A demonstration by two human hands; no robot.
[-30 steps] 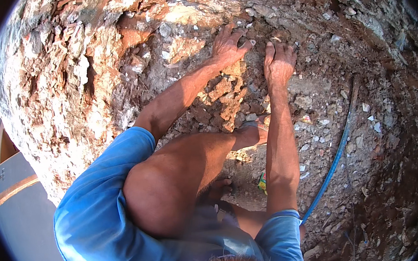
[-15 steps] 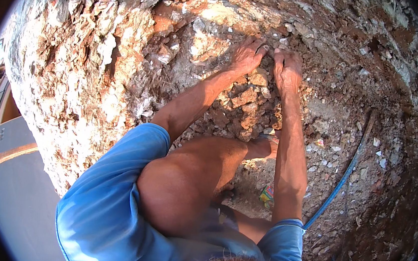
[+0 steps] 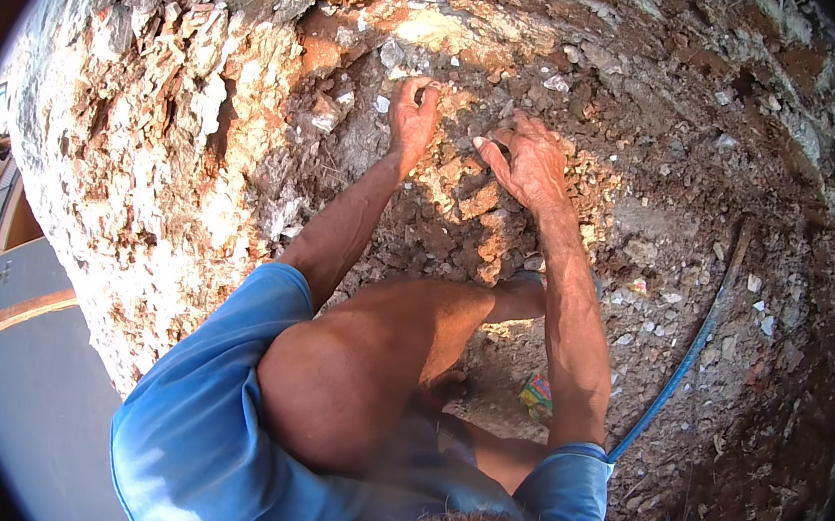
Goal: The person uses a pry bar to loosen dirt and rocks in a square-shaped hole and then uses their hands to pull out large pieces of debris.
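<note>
Mid-work, nothing looks finished

From where I stand, left hand [image 3: 414, 120] is curled, thumb and forefinger bent into a loop, tips close together; can't tell if anything is pinched there. Right hand [image 3: 532, 166] is partly open, thumb spread off the bent fingers, a gap between; nothing visible in the gap, undersides hidden. Hands are apart, left one farther out.

Loose clods [image 3: 480, 202], the things being worked around, lie between the two forearms, on the near side of both sets of fingers. Broken up already, it seems, but left in place. White stone [image 3: 382, 103] sits just left of the left fingers, untouched; grey stone [image 3: 390, 54] a bit beyond it. Brown soil [image 3: 601, 128] right of the right fingers is full of small lumps.

My read: some ground is loosened, plenty of loose stuff remains, can't call a percentage. Off to the side: blue hose [image 3: 673, 376], well right of the right fingers; colourful wrapper [image 3: 536, 393], well back toward the body. Both look uninvolved.
</note>
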